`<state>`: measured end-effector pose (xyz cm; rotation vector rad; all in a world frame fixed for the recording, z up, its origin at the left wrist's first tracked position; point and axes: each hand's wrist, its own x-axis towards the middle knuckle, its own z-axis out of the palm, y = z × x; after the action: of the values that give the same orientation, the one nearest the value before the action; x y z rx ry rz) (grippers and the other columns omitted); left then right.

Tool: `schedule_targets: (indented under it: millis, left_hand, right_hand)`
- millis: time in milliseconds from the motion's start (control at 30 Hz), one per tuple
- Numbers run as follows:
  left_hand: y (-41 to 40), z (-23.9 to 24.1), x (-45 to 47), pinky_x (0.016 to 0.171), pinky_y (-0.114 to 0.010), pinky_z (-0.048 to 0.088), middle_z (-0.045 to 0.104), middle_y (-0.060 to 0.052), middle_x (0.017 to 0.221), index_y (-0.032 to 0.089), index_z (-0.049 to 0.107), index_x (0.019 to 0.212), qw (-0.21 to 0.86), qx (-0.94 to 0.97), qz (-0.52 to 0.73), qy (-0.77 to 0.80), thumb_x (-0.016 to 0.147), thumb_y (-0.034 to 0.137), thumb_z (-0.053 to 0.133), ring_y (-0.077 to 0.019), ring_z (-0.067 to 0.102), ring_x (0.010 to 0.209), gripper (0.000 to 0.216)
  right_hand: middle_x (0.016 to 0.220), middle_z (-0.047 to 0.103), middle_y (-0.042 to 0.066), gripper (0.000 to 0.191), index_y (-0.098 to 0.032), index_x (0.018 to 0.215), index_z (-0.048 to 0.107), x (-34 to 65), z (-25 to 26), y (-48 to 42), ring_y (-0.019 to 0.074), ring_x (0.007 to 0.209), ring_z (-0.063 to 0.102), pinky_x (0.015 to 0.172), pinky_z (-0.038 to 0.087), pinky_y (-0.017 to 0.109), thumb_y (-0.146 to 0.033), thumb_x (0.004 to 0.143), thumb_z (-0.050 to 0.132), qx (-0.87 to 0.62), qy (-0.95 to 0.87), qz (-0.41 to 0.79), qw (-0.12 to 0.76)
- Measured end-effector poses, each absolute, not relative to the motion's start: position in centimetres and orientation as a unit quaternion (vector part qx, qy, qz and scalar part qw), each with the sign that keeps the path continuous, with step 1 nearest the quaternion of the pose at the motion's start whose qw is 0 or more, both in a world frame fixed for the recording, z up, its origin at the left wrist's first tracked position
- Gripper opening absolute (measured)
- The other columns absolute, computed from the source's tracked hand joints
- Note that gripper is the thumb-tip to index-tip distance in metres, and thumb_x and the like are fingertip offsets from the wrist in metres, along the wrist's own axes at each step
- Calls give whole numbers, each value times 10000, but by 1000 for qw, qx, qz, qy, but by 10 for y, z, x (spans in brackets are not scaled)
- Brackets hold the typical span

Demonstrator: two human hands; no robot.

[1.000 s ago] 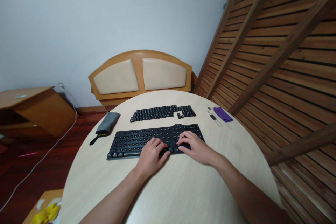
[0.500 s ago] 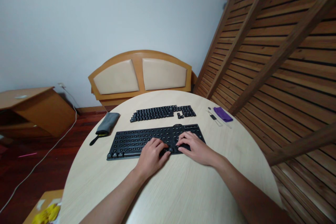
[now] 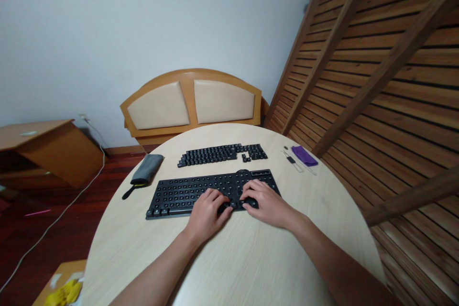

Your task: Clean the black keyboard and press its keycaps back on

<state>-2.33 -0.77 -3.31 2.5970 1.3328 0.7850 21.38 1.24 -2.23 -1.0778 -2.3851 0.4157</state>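
left hand: left hand [image 3: 208, 213] palm down on near edge of keyboard base [image 3: 186, 193], right of its middle; fingers [image 3: 218, 198] curled onto the bare switch area, thumb toward the right. Grip: pressing or pinching at something small under the fingertips, cannot tell what, nothing clearly held.
right hand: right hand [image 3: 263, 201] palm down on right part of the same base, fingertips just beside the left hand's, nearly touching. Fingers bent down, not spread. Whether they have hold of anything is hidden.
keyboard base: black, most keycaps off, rows of switch stems showing; a few caps on at its near left corner. Lies flat, middle of table, long side left to right, slightly skewed.
keycaps: loose keycaps [image 3: 222, 153] laid out in keyboard order just far of the base, apart from it, untouched.
table: round light wood table [image 3: 229, 267], forearms coming in over its near edge.
pouch: grey pouch [image 3: 147, 167] with black strap, left of the keycaps, near the table's left rim.
cloth: purple cloth [image 3: 304, 155] at far right of table; small tools [image 3: 293, 160] just left of it, too small to tell which.
background: padded wooden headboard [image 3: 191, 103] against wall behind table; slatted bed frame [image 3: 376, 81] leaning at right; wooden cabinet [image 3: 43, 150] far left on floor, white cable [image 3: 53, 220] running across floor.
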Motion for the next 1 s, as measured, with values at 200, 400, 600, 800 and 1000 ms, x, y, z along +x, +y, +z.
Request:
schedule_targets:
  millis: [200, 400, 600, 800, 1000]
  left_hand:
    - [-8, -32, -23, 807, -390, 517, 662, -62, 930, 200, 675, 984, 54, 858, 259, 440, 932, 288, 621, -251, 576, 939, 115]
    - [-8, -32, -23, 801, -401, 519, 662, -64, 928, 201, 678, 982, 56, 858, 259, 440, 934, 295, 620, -251, 569, 938, 121]
    - [-7, -33, -23, 811, -396, 516, 659, -61, 937, 197, 676, 990, 56, 859, 249, 445, 934, 297, 624, -250, 571, 948, 125]
    - [-7, -33, -23, 805, -397, 509, 657, -62, 931, 194, 669, 974, 44, 859, 244, 447, 925, 291, 620, -252, 573, 940, 119]
    - [-9, -30, -23, 779, -410, 494, 643, -65, 882, 191, 659, 900, 12, 853, 235, 466, 867, 337, 665, -265, 569, 905, 150]
  right_hand:
    - [1055, 632, 48, 123, -226, 985, 690, 214, -21, 13, 225, 1048, 562, 939, 421, 414, -218, 864, 667, -389, -875, 148, 245]
    - [1019, 646, 48, 124, -235, 971, 707, 214, -23, 14, 234, 1031, 575, 936, 430, 425, -225, 851, 679, -386, -875, 145, 254]
    - [1010, 657, 42, 156, -230, 972, 713, 215, -23, 16, 233, 1033, 581, 934, 426, 418, -251, 819, 737, -386, -875, 154, 247]
    - [1004, 668, 44, 138, -226, 977, 724, 215, -23, 16, 228, 1018, 584, 914, 431, 409, -269, 846, 735, -388, -872, 169, 245]
    - [1002, 662, 49, 147, -230, 997, 726, 210, -29, 16, 224, 1024, 576, 909, 454, 391, -304, 870, 724, -369, -872, 186, 262]
